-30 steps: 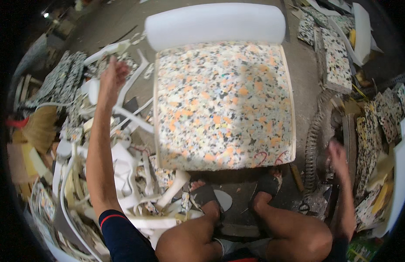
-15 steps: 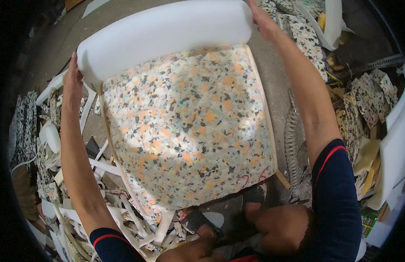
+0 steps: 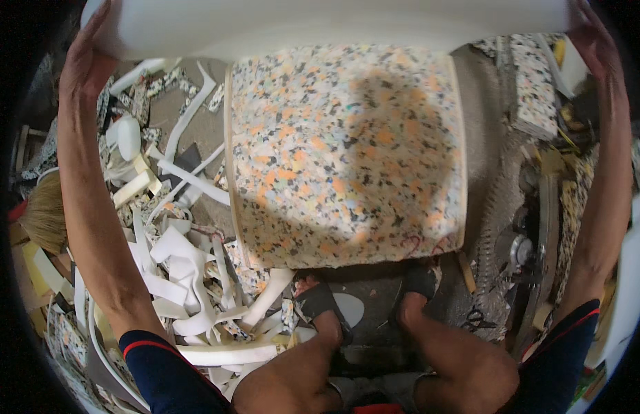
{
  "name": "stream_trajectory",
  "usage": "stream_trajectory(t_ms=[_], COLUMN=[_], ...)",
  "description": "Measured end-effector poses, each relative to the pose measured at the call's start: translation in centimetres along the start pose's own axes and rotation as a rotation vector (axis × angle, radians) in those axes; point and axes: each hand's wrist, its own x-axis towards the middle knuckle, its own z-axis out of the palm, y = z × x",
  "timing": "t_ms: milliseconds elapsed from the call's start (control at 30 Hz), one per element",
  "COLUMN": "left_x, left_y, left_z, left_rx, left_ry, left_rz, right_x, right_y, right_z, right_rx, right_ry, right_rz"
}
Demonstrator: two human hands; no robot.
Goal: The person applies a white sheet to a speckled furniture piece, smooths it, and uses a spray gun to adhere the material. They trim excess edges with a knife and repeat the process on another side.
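Observation:
A thick white foam piece (image 3: 320, 26) with a rounded near face spans the top of the view, its far side cut off. My left hand (image 3: 92, 58) grips its left end and my right hand (image 3: 596, 45) its right end, both arms stretched forward. Some fingers are hidden behind the foam. Directly below lies a large block of speckled bonded foam (image 3: 341, 159), flecked orange, grey and white, with pale strips along its left and right edges. Red marks show near its lower right corner. A shadow falls on its right half.
White and speckled foam offcuts (image 3: 185, 269) are heaped on the left, beside a straw broom (image 3: 45, 210). Scissors (image 3: 477, 319) lie on the floor at right, near crumpled clear plastic (image 3: 496, 234). A speckled foam slab (image 3: 532, 90) stands at upper right. My sandalled feet (image 3: 318, 303) are below the block.
The white foam has come closer and looks larger and more level, with my hands farther apart. My view has shifted, so the speckled block appears straighter and higher.

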Motion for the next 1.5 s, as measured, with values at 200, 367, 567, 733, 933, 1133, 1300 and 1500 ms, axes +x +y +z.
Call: stream_trajectory(t_ms=[200, 367, 567, 733, 933, 1133, 1300, 1500], left_x=[-7.8, -14.7, -25.7, -34.3, -40.9, -42.3, -41.7, -42.5], left_y=[9.1, 11.3, 9.3, 2.7, -3.6, -6.2, -3.9, 3.1], left_z=[-0.6, -2.3, -4.3, -4.8, -5.5, -6.1, -5.9, -4.3], left_rx=[0.226, 0.395, 0.766, 0.450, 0.307, 0.268, 0.284, 0.508], left_ry=[-0.071, -0.204, -0.390, -0.638, -0.627, -0.582, -0.507, -0.486], left_rz=[0.000, 0.019, -0.163, -0.236, -0.271, -0.295, -0.335, -0.101], right_x=[-10.7, -16.4, -28.7, -36.9, -43.4, -44.4, -43.1, -41.7], right_y=[-6.4, -9.8, -7.7, 0.1, 4.8, 4.1, 6.2, 3.9], right_z=[-1.7, -4.1, -3.8, -3.8, -2.2, 0.0, -1.3, -2.5], right_rx=[-0.211, -0.485, -0.657, -0.295, -0.209, -0.098, -0.177, -0.340], right_ry=[0.063, 0.059, -0.076, -0.324, -0.323, -0.260, -0.392, -0.332], right_rz=[-0.135, 0.036, 0.164, 0.205, 0.369, 0.310, 0.265, 0.136])
